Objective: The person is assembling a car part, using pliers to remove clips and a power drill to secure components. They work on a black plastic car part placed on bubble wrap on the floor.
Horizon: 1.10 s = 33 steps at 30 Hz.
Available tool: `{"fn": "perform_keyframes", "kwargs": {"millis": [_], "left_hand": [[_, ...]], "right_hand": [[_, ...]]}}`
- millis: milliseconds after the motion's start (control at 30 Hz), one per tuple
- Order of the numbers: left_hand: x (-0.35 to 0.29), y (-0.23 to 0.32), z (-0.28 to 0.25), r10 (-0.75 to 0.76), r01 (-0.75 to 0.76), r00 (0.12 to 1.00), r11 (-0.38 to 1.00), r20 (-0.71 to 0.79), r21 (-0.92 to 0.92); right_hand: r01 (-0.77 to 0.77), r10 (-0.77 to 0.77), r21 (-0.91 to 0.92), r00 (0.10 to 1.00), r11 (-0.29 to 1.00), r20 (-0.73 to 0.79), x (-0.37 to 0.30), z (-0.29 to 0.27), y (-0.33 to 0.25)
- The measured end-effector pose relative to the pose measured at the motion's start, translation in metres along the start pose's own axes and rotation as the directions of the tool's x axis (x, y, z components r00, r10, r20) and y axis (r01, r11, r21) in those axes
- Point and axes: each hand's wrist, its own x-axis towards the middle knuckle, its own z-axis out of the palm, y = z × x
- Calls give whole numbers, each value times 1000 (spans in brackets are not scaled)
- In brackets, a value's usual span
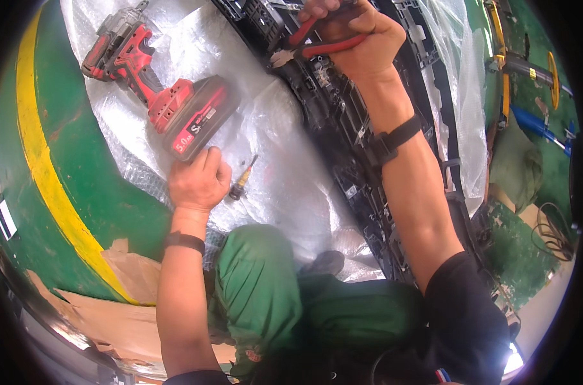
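My right hand (372, 42) is wrapped round red-handled pliers (333, 46) at the top of the view. Their handles are spread, and the metal jaws point left over a long black plastic part (343, 128) with ribs and clips. My left hand (198, 179) is a closed fist low over the silvery sheet, right by the lower end of a cordless power tool's battery. What the fist holds, if anything, is hidden. The red and black power tool (137, 70) lies on its side. To the right of the fist lies a small screwdriver (243, 181) with a dark and yellow handle.
A silvery bubble-wrap sheet (272, 144) covers the green floor under the tools and part. On the left, a yellow line (44, 163) curves past brown cardboard (124, 314). My green-clad knee (256, 276) is close below. At right are a blue tool (539, 125) and a coiled cable (551, 234).
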Motion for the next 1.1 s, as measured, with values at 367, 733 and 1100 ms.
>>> {"fn": "perform_keyframes", "kwargs": {"millis": [367, 733, 1100], "left_hand": [[-3, -1, -2, -4, 4, 1000, 1000, 20, 2], [-2, -1, -3, 11, -11, 999, 1000, 52, 2], [1, -4, -3, 43, -42, 997, 999, 67, -11]], "right_hand": [[-87, 189, -689, 979, 719, 74, -57, -7, -39], [-670, 567, -537, 734, 512, -375, -31, 43, -66], [-836, 816, -534, 393, 126, -423, -10, 32, -68]]}}
